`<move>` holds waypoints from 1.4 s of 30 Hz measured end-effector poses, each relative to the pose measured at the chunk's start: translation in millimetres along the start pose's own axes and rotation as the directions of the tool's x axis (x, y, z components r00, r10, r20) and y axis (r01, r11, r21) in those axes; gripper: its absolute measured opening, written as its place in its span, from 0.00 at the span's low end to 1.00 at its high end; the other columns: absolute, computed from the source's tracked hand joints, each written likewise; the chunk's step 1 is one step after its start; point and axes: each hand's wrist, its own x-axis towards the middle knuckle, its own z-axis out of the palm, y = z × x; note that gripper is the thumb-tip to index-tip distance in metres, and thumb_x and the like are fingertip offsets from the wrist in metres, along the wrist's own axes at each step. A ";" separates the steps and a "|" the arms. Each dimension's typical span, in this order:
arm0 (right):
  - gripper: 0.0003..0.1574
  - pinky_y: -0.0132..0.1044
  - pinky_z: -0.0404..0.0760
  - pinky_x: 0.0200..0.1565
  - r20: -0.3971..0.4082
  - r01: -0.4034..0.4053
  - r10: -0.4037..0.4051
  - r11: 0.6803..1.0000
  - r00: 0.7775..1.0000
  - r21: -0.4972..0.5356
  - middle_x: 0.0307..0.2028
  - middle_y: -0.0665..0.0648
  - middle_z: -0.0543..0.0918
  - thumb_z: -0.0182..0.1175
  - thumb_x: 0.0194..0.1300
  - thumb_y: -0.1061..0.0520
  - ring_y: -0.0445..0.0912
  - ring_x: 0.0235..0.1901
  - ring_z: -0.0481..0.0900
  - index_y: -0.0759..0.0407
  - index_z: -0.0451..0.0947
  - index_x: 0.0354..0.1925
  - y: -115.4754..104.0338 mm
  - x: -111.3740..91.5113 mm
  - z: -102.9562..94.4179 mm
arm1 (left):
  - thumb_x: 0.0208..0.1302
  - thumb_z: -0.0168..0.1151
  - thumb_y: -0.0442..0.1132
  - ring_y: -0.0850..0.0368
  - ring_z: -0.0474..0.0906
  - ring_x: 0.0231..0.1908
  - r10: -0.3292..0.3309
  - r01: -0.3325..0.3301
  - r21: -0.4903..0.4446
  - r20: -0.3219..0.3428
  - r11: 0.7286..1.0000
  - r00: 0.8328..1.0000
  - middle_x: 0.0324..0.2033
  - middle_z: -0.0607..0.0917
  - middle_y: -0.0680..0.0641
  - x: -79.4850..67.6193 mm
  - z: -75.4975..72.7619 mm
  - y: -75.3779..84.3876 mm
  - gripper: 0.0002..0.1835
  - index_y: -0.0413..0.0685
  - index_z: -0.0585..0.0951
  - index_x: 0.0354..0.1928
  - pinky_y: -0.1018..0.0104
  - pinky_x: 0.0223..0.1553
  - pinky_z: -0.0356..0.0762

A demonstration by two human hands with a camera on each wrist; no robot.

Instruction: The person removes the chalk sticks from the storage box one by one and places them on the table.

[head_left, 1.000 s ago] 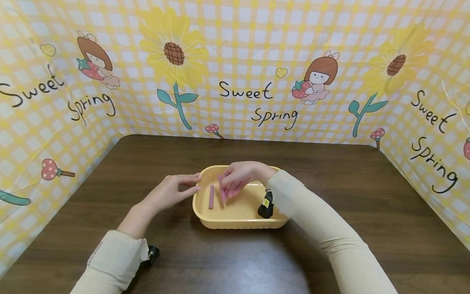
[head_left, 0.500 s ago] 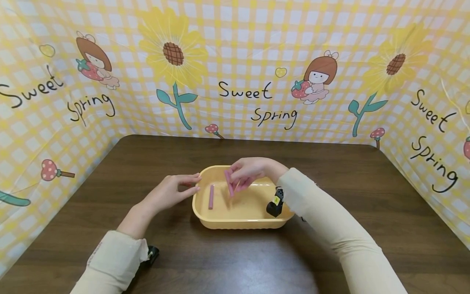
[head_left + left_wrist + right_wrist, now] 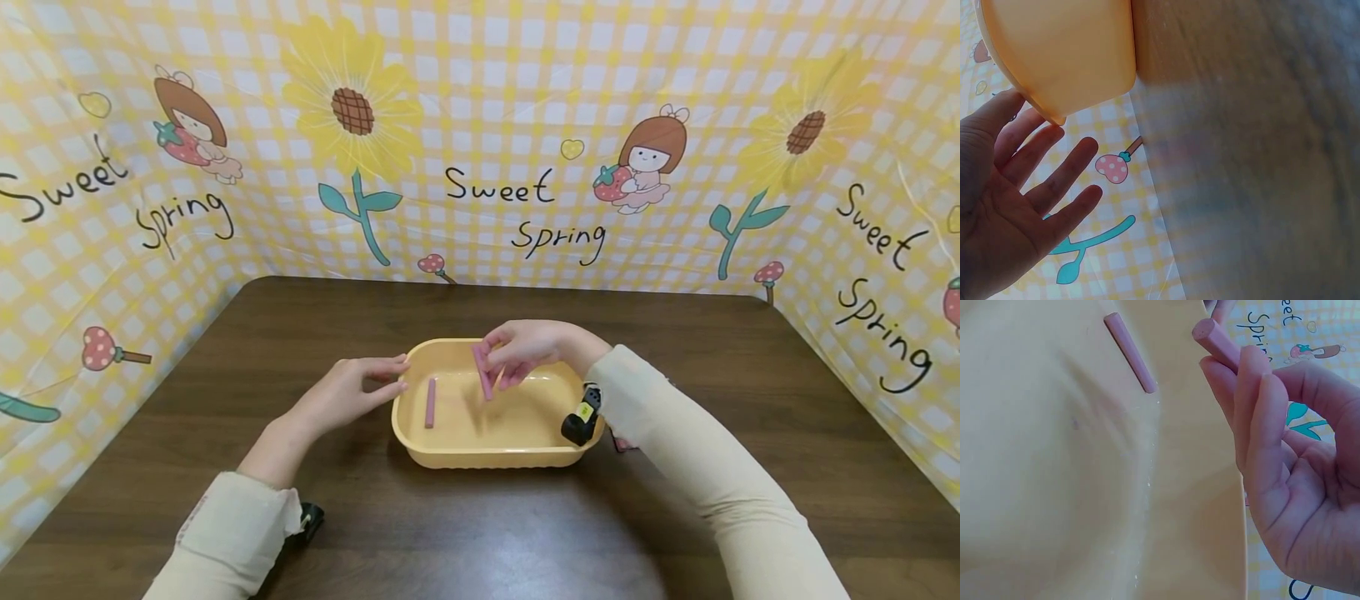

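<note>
A pale yellow tub (image 3: 491,458) with rounded corners stands on the table. My right hand (image 3: 528,346) is above its middle, pinching a pink chalk stick (image 3: 1219,340) between thumb and fingertips, with one flat end showing. A second pink chalk stick (image 3: 431,403) lies on the tub floor near the left wall. At the tub's left end my left hand (image 3: 341,392) touches the rim with thumb and fingertips. In the left wrist view the ring and little fingers (image 3: 1069,169) of that hand stretch out below the rim, holding nothing.
Brown wooden table (image 3: 480,533) lies around the tub. A checked cloth (image 3: 495,100) with flower prints rises at the back and sides. Black wrist cameras (image 3: 582,417) hang under both forearms. A small reddish flat thing (image 3: 622,444) partly shows beneath the right sleeve.
My right hand has lifted the chalk stick from beside the other one and carried it right, to above the tub's middle. My left hand has stayed at the rim.
</note>
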 end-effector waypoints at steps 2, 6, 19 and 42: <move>0.11 0.26 0.77 0.27 0.003 0.003 -0.003 1.000 1.000 0.002 0.30 0.55 0.85 0.50 0.68 0.60 0.38 0.21 0.78 0.66 0.71 0.45 0.3 -3.2 -0.2 | 0.63 0.61 0.43 0.44 0.75 0.58 -0.002 0.002 -0.001 0.002 1.000 1.000 0.59 0.77 0.42 -0.1 -0.2 0.3 0.21 0.42 0.78 0.56 0.48 0.57 0.72; 0.12 0.27 0.76 0.26 -0.001 0.003 -0.003 1.000 1.000 0.014 0.30 0.55 0.85 0.50 0.68 0.60 0.38 0.20 0.77 0.67 0.70 0.46 2.4 -8.6 -1.0 | 0.63 0.61 0.43 0.44 0.75 0.57 -0.005 0.005 -0.001 0.004 1.000 1.000 0.59 0.76 0.42 -0.3 0.1 0.0 0.21 0.43 0.77 0.57 0.48 0.56 0.73; 0.12 0.27 0.75 0.27 -0.037 0.013 -0.012 1.000 0.999 0.024 0.29 0.55 0.86 0.50 0.68 0.60 0.38 0.21 0.75 0.67 0.69 0.47 13.1 -27.8 -7.6 | 0.63 0.60 0.43 0.44 0.75 0.57 -0.004 0.004 -0.001 0.011 1.000 1.000 0.59 0.76 0.42 -0.5 -0.3 1.0 0.21 0.42 0.77 0.57 0.47 0.56 0.73; 0.13 0.28 0.75 0.27 -0.067 0.020 -0.019 0.999 0.998 0.028 0.29 0.56 0.85 0.48 0.69 0.60 0.39 0.21 0.74 0.67 0.68 0.47 28.7 -58.6 -15.2 | 0.62 0.61 0.42 0.43 0.74 0.58 -0.002 0.002 0.013 0.002 1.000 1.000 0.59 0.76 0.41 0.8 -0.1 1.8 0.21 0.42 0.78 0.56 0.47 0.57 0.72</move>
